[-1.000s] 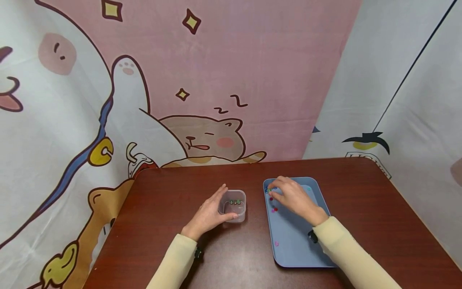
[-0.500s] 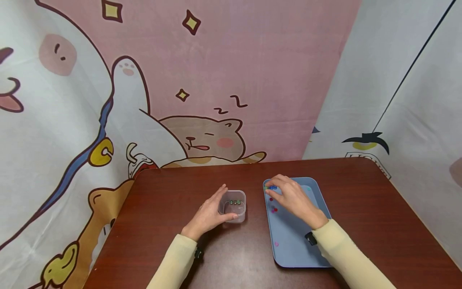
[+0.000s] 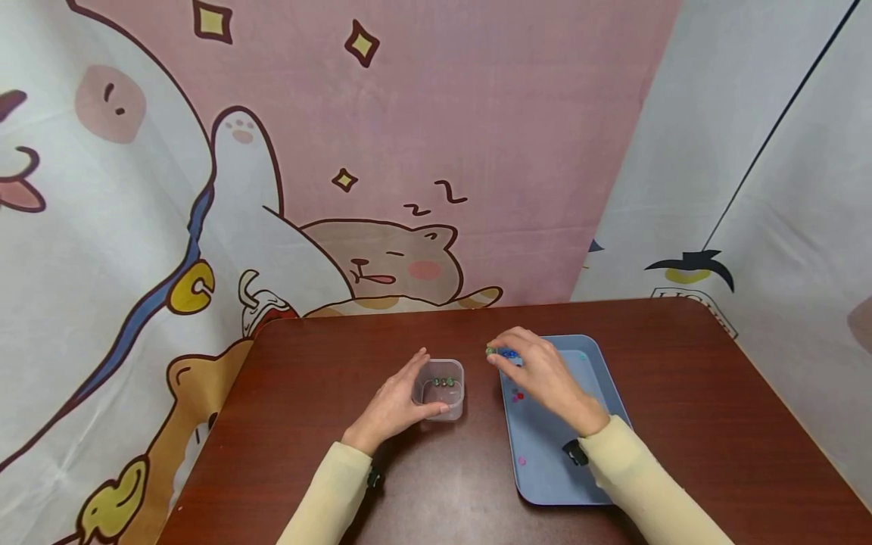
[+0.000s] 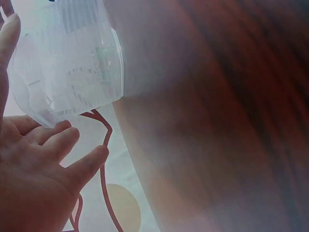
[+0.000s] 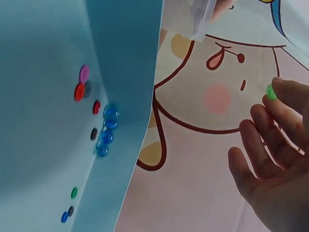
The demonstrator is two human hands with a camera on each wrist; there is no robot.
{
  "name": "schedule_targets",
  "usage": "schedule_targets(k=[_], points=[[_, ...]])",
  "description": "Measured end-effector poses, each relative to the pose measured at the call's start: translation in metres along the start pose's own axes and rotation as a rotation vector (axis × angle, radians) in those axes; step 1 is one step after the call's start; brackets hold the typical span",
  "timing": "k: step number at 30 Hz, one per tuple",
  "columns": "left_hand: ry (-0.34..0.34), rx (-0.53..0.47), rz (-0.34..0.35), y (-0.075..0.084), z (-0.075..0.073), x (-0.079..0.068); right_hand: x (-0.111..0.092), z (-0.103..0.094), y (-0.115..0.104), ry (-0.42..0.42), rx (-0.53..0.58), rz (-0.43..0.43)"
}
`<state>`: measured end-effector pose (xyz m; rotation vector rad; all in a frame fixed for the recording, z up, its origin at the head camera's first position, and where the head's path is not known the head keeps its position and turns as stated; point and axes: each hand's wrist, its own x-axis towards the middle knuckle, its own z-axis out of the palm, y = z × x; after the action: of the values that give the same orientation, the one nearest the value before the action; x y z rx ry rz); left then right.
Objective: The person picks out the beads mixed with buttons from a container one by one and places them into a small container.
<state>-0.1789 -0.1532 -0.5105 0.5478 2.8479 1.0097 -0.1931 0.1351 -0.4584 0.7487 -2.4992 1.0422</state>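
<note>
My left hand (image 3: 391, 407) holds a small clear plastic container (image 3: 457, 405), thumb at its near side and fingers at its far side. Several green beads (image 3: 444, 381) show in a row inside it. Thumb and forefinger of my right hand (image 3: 548, 377) pinch a round, glassy green bead (image 5: 271, 92). That hand is above the far left corner of the blue tray (image 3: 559, 473), the bead just past its rim. Several glassy blue beads (image 5: 107, 137) lie along the tray wall below the hand.
Small flat pieces lie scattered in the tray: red (image 5: 79, 92), pink (image 5: 84, 73), green (image 5: 74, 193) and dark ones. A pink piece (image 3: 521, 460) is near its front left. Behind the brown table (image 3: 327, 341) hangs a cartoon-printed cloth (image 3: 518, 151).
My right hand has lifted slightly and moved left with the green bead, from inside the tray to over its left rim. My left hand and the container have stayed in place.
</note>
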Motion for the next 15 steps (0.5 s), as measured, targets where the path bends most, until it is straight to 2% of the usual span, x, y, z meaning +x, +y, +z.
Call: schedule_targets(k=[15], points=[[0.003, 0.004, 0.026, -0.001, 0.000, 0.000, 0.009, 0.019, -0.018, -0.049, 0.014, -0.063]])
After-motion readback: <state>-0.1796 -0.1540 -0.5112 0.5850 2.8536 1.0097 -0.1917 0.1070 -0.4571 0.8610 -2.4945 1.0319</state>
